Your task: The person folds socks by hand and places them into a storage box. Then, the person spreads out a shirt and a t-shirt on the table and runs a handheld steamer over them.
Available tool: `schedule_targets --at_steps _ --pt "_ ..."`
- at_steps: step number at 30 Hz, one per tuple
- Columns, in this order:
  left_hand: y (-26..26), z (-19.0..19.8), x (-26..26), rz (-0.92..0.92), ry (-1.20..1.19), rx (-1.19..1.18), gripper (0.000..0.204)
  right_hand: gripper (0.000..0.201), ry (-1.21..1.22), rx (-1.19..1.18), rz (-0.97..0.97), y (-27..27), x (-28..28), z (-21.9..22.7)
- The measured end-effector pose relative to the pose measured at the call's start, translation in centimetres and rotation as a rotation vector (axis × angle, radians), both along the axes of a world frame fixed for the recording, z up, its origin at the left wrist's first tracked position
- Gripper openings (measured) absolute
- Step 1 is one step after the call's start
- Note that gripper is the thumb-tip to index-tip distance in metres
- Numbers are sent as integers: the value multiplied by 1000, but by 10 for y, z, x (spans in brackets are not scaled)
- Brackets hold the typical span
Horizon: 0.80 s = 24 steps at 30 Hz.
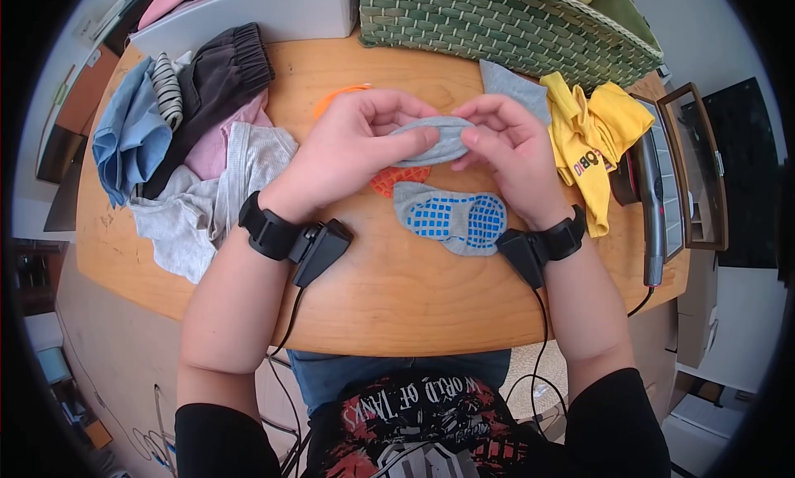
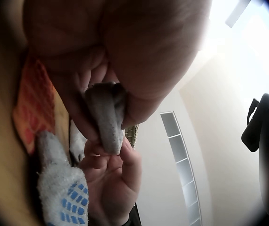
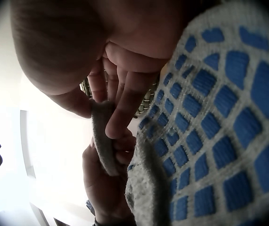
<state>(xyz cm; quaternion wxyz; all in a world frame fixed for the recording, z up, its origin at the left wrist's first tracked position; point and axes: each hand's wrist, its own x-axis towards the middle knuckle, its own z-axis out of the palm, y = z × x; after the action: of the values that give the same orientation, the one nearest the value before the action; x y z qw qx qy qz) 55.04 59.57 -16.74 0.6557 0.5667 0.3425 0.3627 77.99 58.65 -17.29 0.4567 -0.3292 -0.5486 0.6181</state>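
Both hands hold a folded grey sock (image 1: 435,142) above the table. The left hand (image 1: 352,143) pinches its left end between thumb and fingers, and the right hand (image 1: 513,151) pinches the other end. Below them on the table lies a grey sock with a blue grip pattern (image 1: 454,219), near the right wrist. An orange patterned sock (image 1: 396,180) is partly hidden under the hands. In the left wrist view the grey fabric (image 2: 107,113) hangs between thumb and fingers; the right wrist view shows its edge (image 3: 104,141) pinched.
Piled clothes (image 1: 207,147) lie on the table's left side. Yellow clothing (image 1: 592,130) and a grey cloth (image 1: 515,89) are at the right. A green woven basket (image 1: 497,23) and a white box (image 1: 248,19) stand at the back. A black device (image 1: 654,205) lies at the right edge.
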Motion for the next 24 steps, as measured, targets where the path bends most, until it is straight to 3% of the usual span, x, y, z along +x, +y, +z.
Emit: schedule_targets --at_steps 11,13,15,20,24 --pt "1 1 0 16 -41 -46 30 28 82 -56 42 3 2 -3" --pt "1 2 -1 13 -89 -64 33 34 79 88 -70 -5 -9 3" --pt "1 2 -1 9 -136 -83 35 38 50 126 -40 -2 -6 -1" --pt "-2 0 2 22 -168 116 45 40 32 71 -105 1 1 1" --pt "1 0 0 28 -109 126 46 37 18 54 -119 3 2 0"
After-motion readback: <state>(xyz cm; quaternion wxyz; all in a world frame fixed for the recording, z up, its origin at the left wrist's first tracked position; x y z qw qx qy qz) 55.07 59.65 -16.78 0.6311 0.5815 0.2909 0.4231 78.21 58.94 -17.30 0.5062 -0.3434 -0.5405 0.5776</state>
